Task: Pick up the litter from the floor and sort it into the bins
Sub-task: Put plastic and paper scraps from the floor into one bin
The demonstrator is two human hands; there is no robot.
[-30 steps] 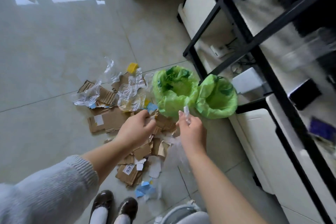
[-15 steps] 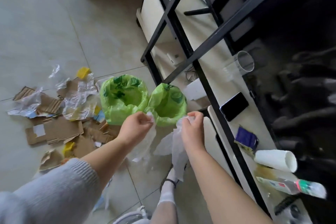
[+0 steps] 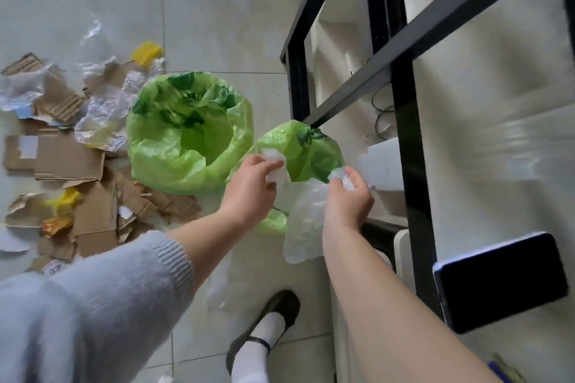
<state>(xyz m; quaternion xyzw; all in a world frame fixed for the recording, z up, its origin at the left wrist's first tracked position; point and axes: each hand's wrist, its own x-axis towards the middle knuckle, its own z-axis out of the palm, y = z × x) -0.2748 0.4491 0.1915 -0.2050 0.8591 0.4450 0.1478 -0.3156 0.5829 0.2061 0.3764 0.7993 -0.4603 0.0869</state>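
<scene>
Two bins lined with green bags stand on the tiled floor: a larger left bin [image 3: 186,162] and a smaller right bin [image 3: 306,146]. My left hand [image 3: 249,193] and my right hand [image 3: 350,196] both grip a clear plastic sheet [image 3: 303,227] that hangs between them, just over the near rim of the right bin. Each hand pinches a bunched top edge of the sheet. Cardboard scraps [image 3: 65,158], crumpled clear plastic [image 3: 102,112] and yellow wrappers [image 3: 146,53] lie on the floor left of the bins.
A black metal-framed table [image 3: 407,121] rises on the right, with a dark phone [image 3: 501,280] on its top. My shoe [image 3: 273,317] stands on the floor below my hands. White units sit under the table.
My view has shifted closer over the bins. Both hands have carried the plastic sheet from the litter pile up to the right bin's rim.
</scene>
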